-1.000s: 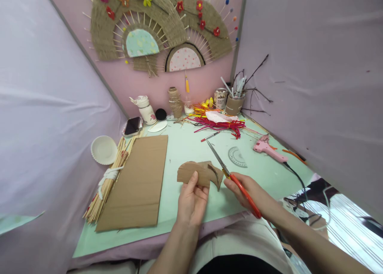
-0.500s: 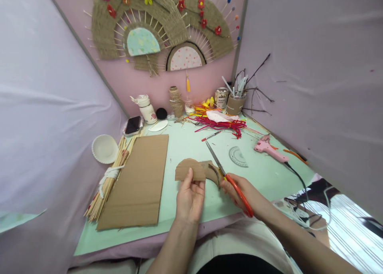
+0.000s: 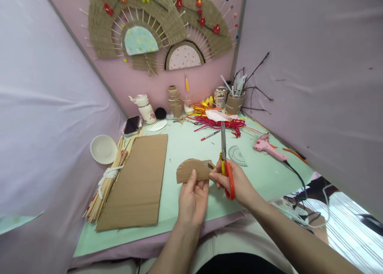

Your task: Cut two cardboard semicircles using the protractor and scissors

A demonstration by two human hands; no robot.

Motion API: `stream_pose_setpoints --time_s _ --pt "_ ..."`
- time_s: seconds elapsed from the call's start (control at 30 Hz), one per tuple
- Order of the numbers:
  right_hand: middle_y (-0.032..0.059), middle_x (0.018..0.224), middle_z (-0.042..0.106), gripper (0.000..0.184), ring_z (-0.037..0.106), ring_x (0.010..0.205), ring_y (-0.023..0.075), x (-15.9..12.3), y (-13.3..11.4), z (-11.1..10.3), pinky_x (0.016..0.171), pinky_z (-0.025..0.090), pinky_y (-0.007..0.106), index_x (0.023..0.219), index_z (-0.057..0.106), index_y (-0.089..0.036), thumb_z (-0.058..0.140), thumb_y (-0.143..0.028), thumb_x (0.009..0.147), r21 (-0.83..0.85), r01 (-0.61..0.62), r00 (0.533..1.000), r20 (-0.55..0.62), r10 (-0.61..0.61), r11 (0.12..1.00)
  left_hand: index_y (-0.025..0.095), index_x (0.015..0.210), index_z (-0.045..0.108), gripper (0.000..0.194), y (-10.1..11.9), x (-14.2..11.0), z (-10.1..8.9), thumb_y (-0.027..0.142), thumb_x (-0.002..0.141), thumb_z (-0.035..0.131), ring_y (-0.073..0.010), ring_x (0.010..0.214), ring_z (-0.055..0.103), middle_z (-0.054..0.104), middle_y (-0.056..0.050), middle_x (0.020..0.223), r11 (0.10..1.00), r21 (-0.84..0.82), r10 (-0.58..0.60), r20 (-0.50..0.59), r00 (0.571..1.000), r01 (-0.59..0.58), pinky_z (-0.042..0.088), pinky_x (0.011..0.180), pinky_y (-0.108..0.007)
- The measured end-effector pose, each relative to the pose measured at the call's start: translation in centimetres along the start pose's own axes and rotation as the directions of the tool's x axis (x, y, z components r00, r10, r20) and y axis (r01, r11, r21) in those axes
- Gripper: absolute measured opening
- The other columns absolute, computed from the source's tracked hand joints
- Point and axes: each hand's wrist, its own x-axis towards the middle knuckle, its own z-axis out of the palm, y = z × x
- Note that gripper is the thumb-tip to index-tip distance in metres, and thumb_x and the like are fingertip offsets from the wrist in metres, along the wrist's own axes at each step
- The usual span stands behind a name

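Observation:
My left hand (image 3: 192, 200) pinches the lower edge of a small brown cardboard piece (image 3: 194, 169) with a rounded top, held just above the table. My right hand (image 3: 236, 184) is wrapped round the orange handles of a pair of scissors (image 3: 225, 158). The blades point up and away, closed together, right beside the cardboard piece's right end. The thumb and fingertips of my right hand touch that end of the piece.
A large cardboard sheet (image 3: 137, 180) lies left of my hands beside a tied bundle of bamboo sticks (image 3: 109, 176) and a white paper bowl (image 3: 103, 148). A protractor (image 3: 237, 155), pink glue gun (image 3: 268, 148), red pen (image 3: 210, 135), coloured strips (image 3: 220, 123), twine spool (image 3: 174, 100) and pots stand further back.
My right hand swung the scissors from slanting up-left to nearly upright and moved left against the cardboard piece. The curled strip at the piece's right end is no longer seen. My left hand barely moved.

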Motion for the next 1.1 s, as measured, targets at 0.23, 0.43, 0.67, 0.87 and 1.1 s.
stream_pose_setpoints --time_s 0.23,0.43,0.67,0.87,1.1 --pt "-0.0026 0.069 0.062 0.03 0.05 0.052 0.0098 1.9 -3.4 -5.1 0.045 0.037 0.022 0.079 0.043 -0.022 0.068 -0.035 0.069 -0.227 0.059 0.979 0.205 -0.011 0.972 0.019 0.113 0.066 0.035 5.6 0.1 -2.6 0.032 0.081 0.07 -0.022 0.102 0.065 0.066 -0.012 0.118 0.818 0.57 -0.2 0.156 0.967 0.077 0.054 0.084 -0.033" --pt "-0.0059 0.061 0.052 0.025 0.047 0.053 0.0106 2.5 -4.7 -5.0 0.048 0.034 0.022 0.076 0.047 -0.021 0.068 -0.031 0.068 -0.353 0.11 0.939 0.343 0.019 0.929 0.01 0.084 0.072 0.026 6.8 0.8 -2.1 0.03 0.07 0.079 -0.0135 0.069 0.063 0.07 -0.007 0.075 0.444 0.896 -0.445 0.227 0.866 -0.007 0.05 0.062 -0.021" --pt "-0.0066 0.066 0.041 0.022 0.037 0.057 0.0108 0.8 -2.2 -3.2 0.053 0.034 0.024 0.081 0.041 -0.022 0.057 -0.037 0.078 -0.27 0.086 0.982 0.186 -0.035 0.959 0.014 0.089 0.069 0.016 6.2 1.4 -1.1 0.015 0.075 0.074 -0.0137 0.079 0.068 0.074 -0.005 0.089 0.919 0.388 0.06 0.025 0.998 -0.065 0.058 0.073 -0.026" --pt "0.0006 0.082 0.047 0.037 0.042 0.069 0.0154 -3.1 0.2 -1.9 0.066 0.04 0.031 0.103 0.044 -0.018 0.049 -0.05 0.085 -0.299 0.141 0.868 0.496 0.027 0.944 0.016 0.087 0.068 0.011 5.8 1.1 0.2 0.008 0.08 0.067 -0.0117 0.072 0.068 0.073 -0.001 0.082 0.98 0.151 0.136 -0.046 0.99 -0.127 0.061 0.069 -0.026" --pt "0.0049 0.088 0.052 0.053 0.045 0.076 0.0186 -4.5 -0.1 -1.5 0.068 0.041 0.033 0.109 0.042 -0.018 0.042 -0.066 0.087 -0.321 0.13 0.82 0.567 0.081 0.938 0.014 0.085 0.069 0.013 4.4 0.3 0.7 0.013 0.074 0.075 -0.011 0.07 0.068 0.074 -0.004 0.084 0.972 0.192 0.133 0.014 0.991 -0.133 0.059 0.065 -0.021"
